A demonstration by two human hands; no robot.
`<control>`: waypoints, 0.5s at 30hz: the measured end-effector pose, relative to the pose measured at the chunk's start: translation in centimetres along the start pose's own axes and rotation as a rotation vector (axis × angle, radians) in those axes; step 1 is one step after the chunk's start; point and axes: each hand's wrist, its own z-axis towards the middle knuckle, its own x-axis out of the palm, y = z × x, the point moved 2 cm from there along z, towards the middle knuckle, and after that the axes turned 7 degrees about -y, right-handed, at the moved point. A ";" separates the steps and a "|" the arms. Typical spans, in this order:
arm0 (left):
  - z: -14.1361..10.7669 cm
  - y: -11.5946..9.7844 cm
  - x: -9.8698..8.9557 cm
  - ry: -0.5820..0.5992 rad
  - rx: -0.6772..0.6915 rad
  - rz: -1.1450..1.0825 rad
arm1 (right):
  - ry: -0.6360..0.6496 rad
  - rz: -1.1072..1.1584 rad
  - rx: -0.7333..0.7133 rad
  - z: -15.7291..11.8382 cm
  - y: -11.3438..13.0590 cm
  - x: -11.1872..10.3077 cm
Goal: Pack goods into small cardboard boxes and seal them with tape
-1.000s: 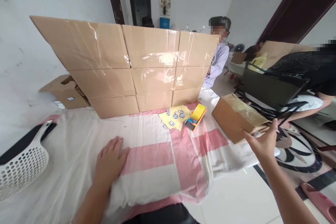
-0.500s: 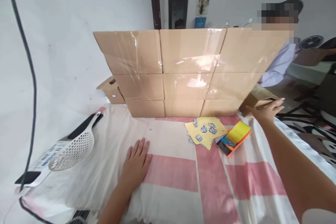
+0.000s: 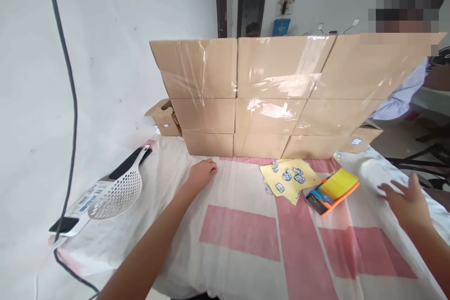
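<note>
My left hand point(image 3: 203, 173) rests near the foot of the taped cardboard panel point(image 3: 269, 98), its fingers curled and what they hold, if anything, hidden. At the right, my right hand point(image 3: 409, 200) is spread and holds nothing. Between the hands lie yellow paper sheets point(image 3: 288, 183) with small drawings. Beside them is an orange and blue pack point(image 3: 325, 199) topped by a yellow pad point(image 3: 340, 183). A small cardboard box point(image 3: 365, 138) with a label stands behind the panel's right edge, and another box point(image 3: 164, 119) stands at its left edge.
A white perforated skimmer point(image 3: 119, 194) lies at the left on a black and white item. A black cable point(image 3: 72, 103) hangs along the wall. Striped cloth point(image 3: 242, 232) covers the surface. Another person, partly hidden, is behind the panel at the right.
My right hand has left the right box and come nearer. My left hand has moved forward to the panel's foot, its fingers now curled. The right box has turned, its label showing. The view has shifted.
</note>
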 end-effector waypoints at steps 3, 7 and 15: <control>0.3 0.5 0.6 -0.051 -0.018 -0.073 | 0.121 0.116 0.207 -8.6 -1.4 -3.9; -0.5 1.8 0.2 -0.147 -0.095 -0.229 | 0.075 0.007 0.144 -14.8 -1.0 -7.0; -2.2 6.9 -2.9 -0.312 -0.310 -0.415 | 0.079 -0.216 -0.100 -15.2 0.5 -6.1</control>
